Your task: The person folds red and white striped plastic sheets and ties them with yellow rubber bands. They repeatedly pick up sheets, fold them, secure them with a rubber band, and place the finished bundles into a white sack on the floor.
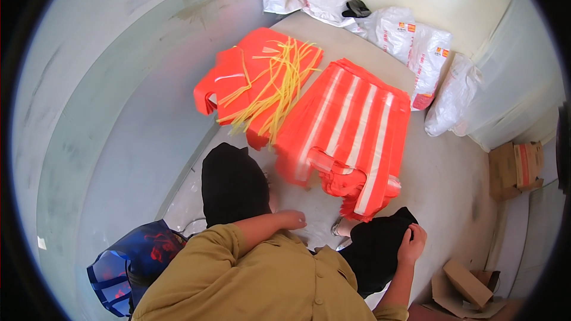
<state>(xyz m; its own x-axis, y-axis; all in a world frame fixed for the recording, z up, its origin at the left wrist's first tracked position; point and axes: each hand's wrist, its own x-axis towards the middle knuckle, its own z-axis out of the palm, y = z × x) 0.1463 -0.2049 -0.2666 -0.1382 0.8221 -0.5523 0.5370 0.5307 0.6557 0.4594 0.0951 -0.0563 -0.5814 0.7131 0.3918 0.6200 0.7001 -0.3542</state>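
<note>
My left hand (pixel 292 220) is held in front of my body between my knees. Its fingers are curled together, and whatever they may hold is hidden. My right hand (pixel 412 242) rests on my right knee in black trousers (pixel 372 255), its fingers bent over the cloth and slightly apart. Ahead of my knees lies a layered stack of orange-red pieces with white stripes (pixel 351 125), crumpled at the near end. To its left is a flatter orange-red pile (pixel 238 62). A bunch of thin yellow strips (pixel 276 86) lies loosely across that pile.
White sacks (pixel 395 32) line the far wall, with a small dark object (pixel 356 8) beside them. A closed cardboard box (pixel 516 169) stands at the right, opened cardboard (pixel 461 291) at the lower right. A blue patterned bag (pixel 134 261) sits at my left. The wall rises close on the left.
</note>
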